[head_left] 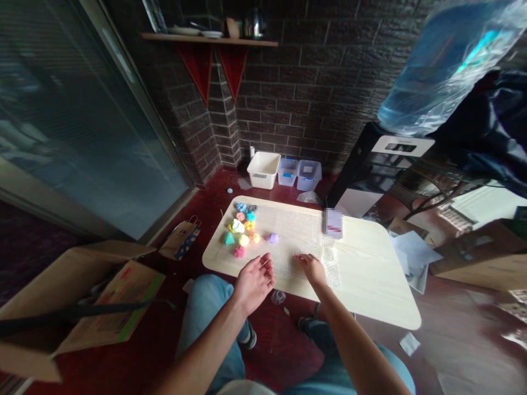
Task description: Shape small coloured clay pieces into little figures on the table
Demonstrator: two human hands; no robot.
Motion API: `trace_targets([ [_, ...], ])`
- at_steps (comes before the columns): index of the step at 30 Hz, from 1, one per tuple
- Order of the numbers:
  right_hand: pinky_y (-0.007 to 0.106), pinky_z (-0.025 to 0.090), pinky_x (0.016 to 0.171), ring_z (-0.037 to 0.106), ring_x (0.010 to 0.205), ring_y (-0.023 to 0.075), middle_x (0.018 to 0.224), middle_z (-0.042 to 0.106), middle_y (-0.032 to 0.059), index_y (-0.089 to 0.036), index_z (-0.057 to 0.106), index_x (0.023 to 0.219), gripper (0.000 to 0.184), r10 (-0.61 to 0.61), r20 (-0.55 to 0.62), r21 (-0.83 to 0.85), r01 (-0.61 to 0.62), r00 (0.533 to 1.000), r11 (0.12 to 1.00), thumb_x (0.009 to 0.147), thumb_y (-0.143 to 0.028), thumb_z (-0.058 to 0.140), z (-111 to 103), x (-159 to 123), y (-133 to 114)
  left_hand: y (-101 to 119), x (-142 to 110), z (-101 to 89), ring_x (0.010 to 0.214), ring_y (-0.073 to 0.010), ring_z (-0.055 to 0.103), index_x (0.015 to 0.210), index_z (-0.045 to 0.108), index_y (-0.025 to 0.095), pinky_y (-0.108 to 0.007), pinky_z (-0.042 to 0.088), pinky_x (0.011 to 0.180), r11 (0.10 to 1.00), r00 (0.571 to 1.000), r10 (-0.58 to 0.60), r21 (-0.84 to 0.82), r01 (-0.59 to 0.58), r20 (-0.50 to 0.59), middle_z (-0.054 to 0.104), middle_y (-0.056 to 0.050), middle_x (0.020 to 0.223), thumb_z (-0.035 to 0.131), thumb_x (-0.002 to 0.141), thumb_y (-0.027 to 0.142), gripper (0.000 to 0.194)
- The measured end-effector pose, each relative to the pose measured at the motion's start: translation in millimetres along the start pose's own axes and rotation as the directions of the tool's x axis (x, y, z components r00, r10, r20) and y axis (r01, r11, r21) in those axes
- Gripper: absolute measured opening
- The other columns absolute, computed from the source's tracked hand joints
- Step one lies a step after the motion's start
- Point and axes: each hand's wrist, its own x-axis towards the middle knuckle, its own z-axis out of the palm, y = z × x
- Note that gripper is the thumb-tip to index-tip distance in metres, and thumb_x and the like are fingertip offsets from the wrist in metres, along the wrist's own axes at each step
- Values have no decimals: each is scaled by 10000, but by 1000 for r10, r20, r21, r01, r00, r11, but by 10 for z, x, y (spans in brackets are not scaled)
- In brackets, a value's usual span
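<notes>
My left hand [254, 281] hovers palm up over the near edge of the cream table [370, 269], its fingers loosely bent and apart with nothing in them. To its right, my right hand [312, 267] is closed in a pinch low over a sheet of bubble wrap [288, 219]; a small reddish spot shows at the fingertips, too tiny to name. Ahead, between the hands, lies a purple soft lump [272, 237]. Several colourful lumps like modelling clay cluster at the left, including a pink one [239, 251] and a green one [229, 238]. Something whitish [329, 254] rests beyond my right wrist.
A pale box-like item [333, 224] stands at the table's far edge. A white bin [264, 170] and two clear bins [308, 174] line the brick wall. Cardboard boxes [135, 296] flank the left; a water dispenser [370, 170] rises at the right.
</notes>
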Motion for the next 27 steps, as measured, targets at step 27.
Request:
trace_targets([
  [27, 357, 523, 782, 633, 854, 174, 1034, 643, 73, -164, 591, 1134, 322, 35, -53, 127, -28, 998, 991, 909, -394, 565, -50, -43, -67, -51, 21, -206, 631, -74, 545, 900, 583, 161, -212, 429, 627, 924, 971, 201, 354, -145, -126, 563, -4, 771, 506, 858, 224, 109],
])
